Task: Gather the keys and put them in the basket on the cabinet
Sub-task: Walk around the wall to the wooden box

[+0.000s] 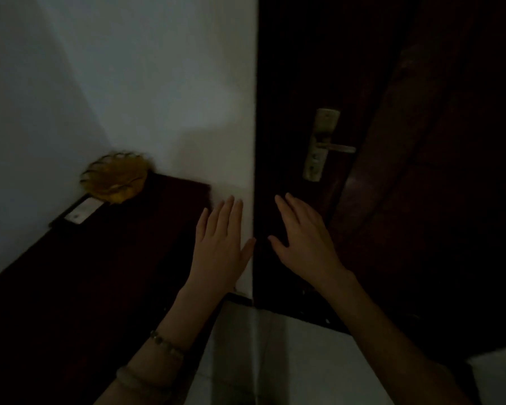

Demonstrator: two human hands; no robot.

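Note:
The scene is dim. A yellow woven basket (116,178) stands at the far corner of a dark wooden cabinet (105,258), against the white wall. My left hand (221,244) is held out flat with fingers apart, past the cabinet's right edge, holding nothing. My right hand (303,241) is also spread open and empty, in front of the dark door. No keys can be made out; the basket's inside is too blurred to read.
A small white card-like object (81,213) lies on the cabinet just in front of the basket. A dark wooden door (362,83) with a metal lever handle (323,146) fills the right side. Pale floor tiles (275,361) lie below between cabinet and door.

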